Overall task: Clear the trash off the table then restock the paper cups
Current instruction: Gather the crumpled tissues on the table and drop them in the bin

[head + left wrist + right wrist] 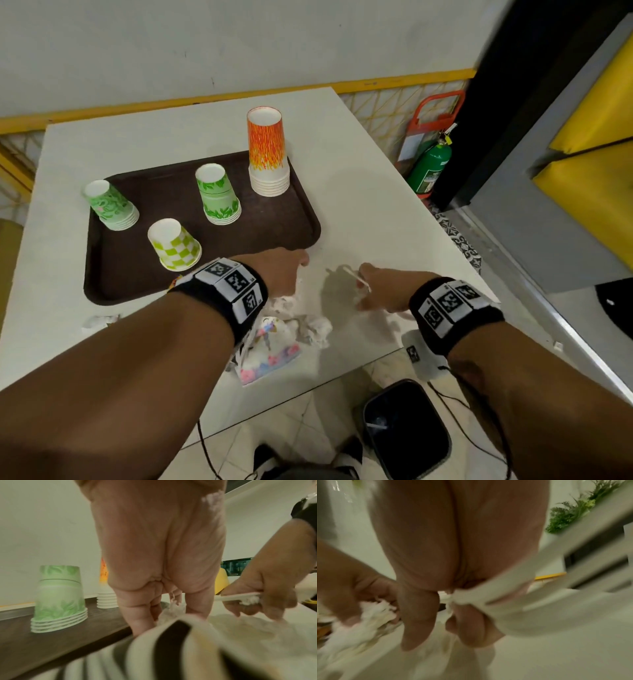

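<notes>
The white surface [359,205] in front of me carries a dark brown tray [144,274] toward its left side. On that tray stand four lots of upside-down paper cups: a tall orange flame-patterned stack [268,152] at the tray's far right corner, a green leaf-patterned stack [218,194] near the tray's middle, a pale green swirl-patterned stack [111,205] by its left edge, and a lime checked cup [174,244] toward its near edge.

On the floor past the surface's near edge sits a black trash bin [407,428], with something pale lying inside that I cannot make out.

Near the surface's near edge, under my left wrist, lies a crumpled printed wrapper [270,353] with pink and blue marks, and crumpled white tissue [317,329] sits just beside it. A small torn scrap [101,321] lies by the surface's left near edge, close to the tray's near rim.

My left hand [281,272] is down on the trash beside the tray's near right corner, fingers curled into a wad of white tissue [173,609]. My right hand [380,287] is well to the right of it, fingers curled round a thin white stick [356,278] and a bit of tissue.
</notes>
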### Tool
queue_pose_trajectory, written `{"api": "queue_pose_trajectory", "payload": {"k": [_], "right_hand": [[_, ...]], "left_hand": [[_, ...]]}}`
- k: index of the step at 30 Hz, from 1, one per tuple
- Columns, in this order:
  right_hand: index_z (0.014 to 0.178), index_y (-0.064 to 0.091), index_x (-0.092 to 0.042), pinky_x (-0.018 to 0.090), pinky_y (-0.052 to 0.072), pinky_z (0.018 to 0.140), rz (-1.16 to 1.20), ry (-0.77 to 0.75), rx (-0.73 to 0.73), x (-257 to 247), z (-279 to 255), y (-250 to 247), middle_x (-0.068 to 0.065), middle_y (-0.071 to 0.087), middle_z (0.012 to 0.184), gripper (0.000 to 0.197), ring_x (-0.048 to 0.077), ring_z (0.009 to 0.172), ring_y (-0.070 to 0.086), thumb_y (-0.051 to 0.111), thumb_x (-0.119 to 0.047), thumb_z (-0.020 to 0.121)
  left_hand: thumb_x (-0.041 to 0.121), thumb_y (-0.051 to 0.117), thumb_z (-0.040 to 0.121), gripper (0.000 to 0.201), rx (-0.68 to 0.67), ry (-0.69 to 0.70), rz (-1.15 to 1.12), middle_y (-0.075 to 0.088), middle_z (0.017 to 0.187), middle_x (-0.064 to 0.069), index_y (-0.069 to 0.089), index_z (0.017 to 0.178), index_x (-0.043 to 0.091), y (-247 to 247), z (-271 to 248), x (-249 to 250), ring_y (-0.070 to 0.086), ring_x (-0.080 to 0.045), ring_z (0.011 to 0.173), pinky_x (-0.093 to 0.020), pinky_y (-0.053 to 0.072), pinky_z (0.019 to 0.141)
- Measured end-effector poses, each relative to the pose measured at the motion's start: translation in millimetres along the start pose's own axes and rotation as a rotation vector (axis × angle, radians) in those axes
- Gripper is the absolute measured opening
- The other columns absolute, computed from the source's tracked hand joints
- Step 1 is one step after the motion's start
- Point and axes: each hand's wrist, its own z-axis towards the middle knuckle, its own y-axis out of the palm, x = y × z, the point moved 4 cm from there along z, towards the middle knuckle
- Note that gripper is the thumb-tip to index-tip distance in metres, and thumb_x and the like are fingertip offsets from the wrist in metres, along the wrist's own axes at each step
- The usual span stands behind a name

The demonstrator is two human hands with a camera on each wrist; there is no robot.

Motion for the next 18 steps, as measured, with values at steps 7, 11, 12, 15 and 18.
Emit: {"api": "queue_pose_trajectory", "payload": {"k": [7,11,12,15,18], "right_hand": [[0.112,0.042,-0.012,0.033,0.039,0.07,0.193,-0.014,0.297,0.8,15.7,29.5,0.011,0.052,0.11,0.041,0.027,0.086,0.053,0.071,-0.025,0.086],[0.111,0.052,-0.006,0.03,0.036,0.071,0.173,-0.021,0.402,4.9,20.1,29.8,0.018,0.06,0.112,0.017,0.034,0.097,0.06,0.049,-0.013,0.096],[0.111,0.055,-0.004,0.029,0.037,0.072,0.165,-0.024,0.415,6.5,19.8,28.8,0.019,0.061,0.113,0.018,0.035,0.099,0.061,0.046,-0.011,0.096],[0.108,0.059,-0.001,0.027,0.036,0.072,0.172,-0.013,0.432,18.2,19.0,28.7,0.02,0.063,0.112,0.02,0.036,0.101,0.062,0.044,-0.009,0.097],[0.11,0.058,0.0,0.026,0.033,0.072,0.187,0.02,0.429,35.0,13.9,31.2,0.019,0.063,0.114,0.02,0.034,0.102,0.06,0.047,-0.012,0.098]], "left_hand": [[0.028,0.069,0.086,0.054,-0.027,0.089,0.065,0.057,0.128,-0.009,0.048,0.135,0.026,4.9,17.4,54.7,0.056,-0.029,0.118,-0.032,0.047,0.09],[0.035,0.083,0.069,0.044,-0.023,0.143,0.108,0.056,0.096,0.0,0.058,0.105,0.029,7.3,22.2,81.4,0.06,-0.024,0.104,-0.034,0.051,0.082],[0.034,0.084,0.067,0.039,-0.012,0.158,0.113,0.056,0.091,0.0,0.058,0.096,0.028,7.8,23.0,87.3,0.062,-0.025,0.1,-0.033,0.051,0.077],[0.021,0.08,0.074,0.039,0.025,0.195,0.115,0.062,0.106,-0.009,0.059,0.106,0.016,13.0,30.1,97.0,0.062,-0.029,0.102,-0.031,0.043,0.073],[0.017,0.072,0.084,0.036,0.048,0.202,0.179,0.061,0.122,-0.014,0.058,0.116,0.007,14.5,36.4,99.5,0.058,-0.031,0.112,-0.034,0.041,0.083]]}}
